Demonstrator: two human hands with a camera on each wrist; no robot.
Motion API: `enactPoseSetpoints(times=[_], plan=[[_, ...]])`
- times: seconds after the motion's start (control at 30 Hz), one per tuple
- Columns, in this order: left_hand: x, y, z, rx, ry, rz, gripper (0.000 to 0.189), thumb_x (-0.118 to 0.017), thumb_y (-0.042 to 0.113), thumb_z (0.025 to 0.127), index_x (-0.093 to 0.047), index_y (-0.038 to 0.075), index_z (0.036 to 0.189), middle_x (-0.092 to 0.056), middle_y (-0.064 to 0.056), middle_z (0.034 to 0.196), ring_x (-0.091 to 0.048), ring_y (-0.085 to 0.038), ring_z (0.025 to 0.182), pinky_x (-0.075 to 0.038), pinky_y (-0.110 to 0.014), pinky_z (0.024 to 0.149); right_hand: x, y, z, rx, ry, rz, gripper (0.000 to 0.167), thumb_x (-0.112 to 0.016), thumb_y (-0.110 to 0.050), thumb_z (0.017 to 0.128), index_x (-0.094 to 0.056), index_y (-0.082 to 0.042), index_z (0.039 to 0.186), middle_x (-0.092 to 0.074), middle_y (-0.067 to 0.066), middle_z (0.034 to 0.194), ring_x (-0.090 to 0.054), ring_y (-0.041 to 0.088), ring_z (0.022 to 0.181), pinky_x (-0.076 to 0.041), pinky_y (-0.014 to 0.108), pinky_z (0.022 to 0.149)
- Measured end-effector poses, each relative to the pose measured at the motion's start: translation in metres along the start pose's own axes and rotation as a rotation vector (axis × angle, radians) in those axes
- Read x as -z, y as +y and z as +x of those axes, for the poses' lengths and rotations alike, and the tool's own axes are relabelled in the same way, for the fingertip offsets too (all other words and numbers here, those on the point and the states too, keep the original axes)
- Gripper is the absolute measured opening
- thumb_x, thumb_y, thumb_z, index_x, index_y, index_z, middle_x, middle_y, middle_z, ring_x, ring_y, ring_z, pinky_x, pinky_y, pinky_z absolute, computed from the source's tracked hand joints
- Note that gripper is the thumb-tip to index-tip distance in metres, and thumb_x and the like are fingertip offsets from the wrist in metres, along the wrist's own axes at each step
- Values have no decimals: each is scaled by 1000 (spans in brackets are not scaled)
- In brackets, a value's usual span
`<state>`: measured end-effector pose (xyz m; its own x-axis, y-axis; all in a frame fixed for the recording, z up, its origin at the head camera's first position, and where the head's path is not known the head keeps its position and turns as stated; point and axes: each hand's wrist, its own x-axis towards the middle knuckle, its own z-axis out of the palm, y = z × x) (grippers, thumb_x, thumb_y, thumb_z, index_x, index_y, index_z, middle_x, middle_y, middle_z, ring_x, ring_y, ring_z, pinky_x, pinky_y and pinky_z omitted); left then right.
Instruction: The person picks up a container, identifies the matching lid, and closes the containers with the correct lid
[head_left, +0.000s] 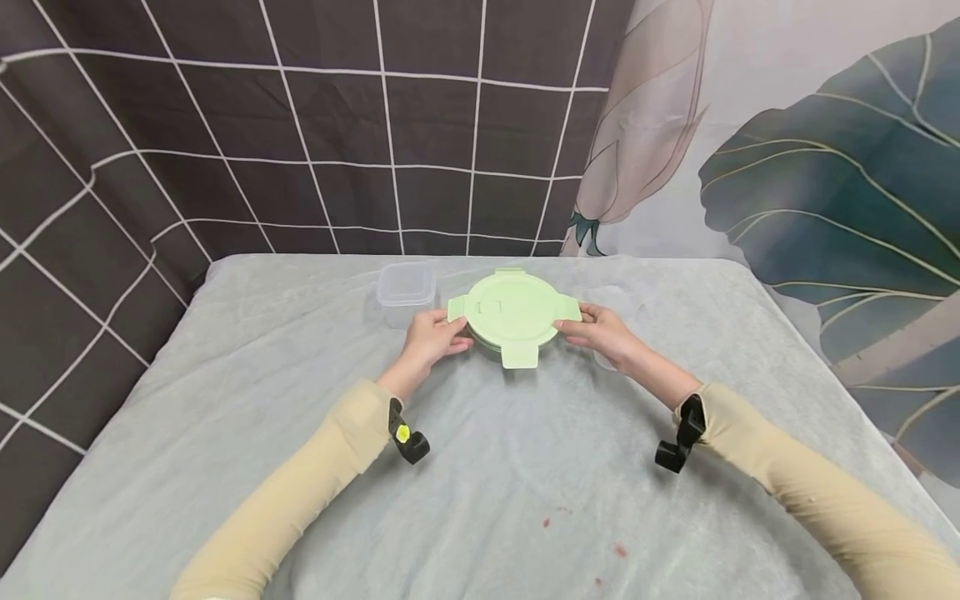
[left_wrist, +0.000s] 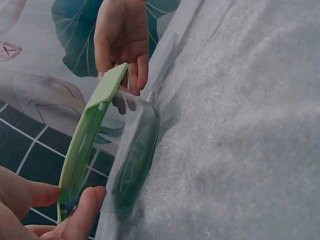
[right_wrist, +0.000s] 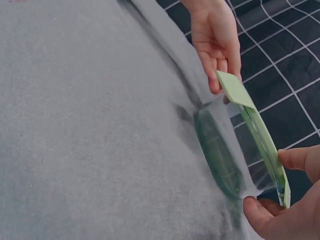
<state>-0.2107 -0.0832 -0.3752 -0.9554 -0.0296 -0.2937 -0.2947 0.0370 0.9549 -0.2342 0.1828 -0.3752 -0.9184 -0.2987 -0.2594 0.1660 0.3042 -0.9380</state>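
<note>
A round clear food container stands between both hands, with a pale green lid (head_left: 517,310) on top. The lid's side flaps stick outward, and the front one points toward me. My left hand (head_left: 432,342) grips the left side, thumb at the lid's edge and fingers below. On the opposite side my right hand (head_left: 606,337) holds it the same way, thumb on the lid by the right flap. Both wrist views show the see-through bowl (left_wrist: 137,145) under the lid, its base right at the grey cloth.
A small square clear box (head_left: 406,287) with a lid stands just behind my left hand. Another clear item (head_left: 604,362) shows partly from behind my right hand. Grey cloth (head_left: 480,500) covers the table, with a few small red marks near the front. A dark gridded curtain (head_left: 337,117) hangs behind.
</note>
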Motion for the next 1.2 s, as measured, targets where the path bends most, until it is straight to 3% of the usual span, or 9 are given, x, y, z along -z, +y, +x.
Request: enactPoseSetpoints(times=[0.17, 0.4, 0.5, 0.6, 0.77, 0.9, 1.03, 1.2], plan=[[1, -2, 2, 8, 8, -9, 45, -57, 7, 95, -46, -8, 136, -62, -27, 122, -66, -5, 58, -58, -19, 67, -1, -3, 0, 2, -5, -44, 62, -52, -15, 98, -23, 10, 146, -41, 29, 144, -49, 30, 128, -42, 42, 107], [2, -2, 0, 6, 25, 11, 48, -57, 7, 95, -44, -7, 138, -63, -25, 123, -68, -8, 63, -58, -19, 69, -2, -5, -2, 5, -15, -84, 61, -51, -15, 98, -23, 9, 147, -42, 29, 143, -44, 37, 132, -43, 43, 107], [3, 0, -4, -39, 41, 134, 51, -56, 11, 95, -41, -6, 141, -57, -24, 132, -72, -22, 83, -58, -26, 80, -1, -7, -3, 16, 10, -189, 70, -53, -21, 98, -17, 9, 149, -34, 29, 149, -40, 40, 135, -41, 47, 109], [3, 6, -9, -105, 75, 305, 52, -56, 17, 95, -42, -2, 142, -49, -21, 141, -64, -30, 112, -53, -35, 95, -1, -10, -3, 38, 73, -339, 78, -58, -26, 95, -14, 8, 150, -27, 28, 153, -37, 42, 136, -39, 50, 109], [1, 11, -9, -180, 93, 406, 50, -56, 21, 95, -46, -1, 139, -45, -19, 146, -51, -28, 130, -43, -36, 108, -3, -18, -2, 130, 157, -539, 69, -62, -25, 92, -32, 10, 144, -35, 28, 149, -41, 44, 133, -39, 52, 109], [-3, 9, -4, -229, 104, 510, 59, -54, 24, 95, -37, -6, 144, -37, -20, 151, -35, -31, 141, -29, -38, 117, -6, -21, -1, 160, 161, -626, 63, -61, -25, 93, -39, 11, 140, -40, 28, 146, -37, 41, 136, -33, 51, 113], [-9, 6, -3, -370, 96, 645, 58, -52, 23, 96, -37, -6, 143, -32, -21, 153, -26, -31, 146, -19, -42, 121, -5, -28, 3, 203, 150, -673, 63, -59, -24, 94, -37, 10, 142, -37, 27, 148, -29, 40, 141, -24, 50, 117], [-22, 7, -4, -604, 3, 827, 53, -50, 22, 98, -39, -2, 143, -31, -17, 154, -22, -30, 147, -13, -47, 122, -1, -40, 19, 280, 155, -688, 55, -58, -22, 95, -42, 3, 141, -42, 22, 147, -41, 41, 133, -36, 52, 110]])
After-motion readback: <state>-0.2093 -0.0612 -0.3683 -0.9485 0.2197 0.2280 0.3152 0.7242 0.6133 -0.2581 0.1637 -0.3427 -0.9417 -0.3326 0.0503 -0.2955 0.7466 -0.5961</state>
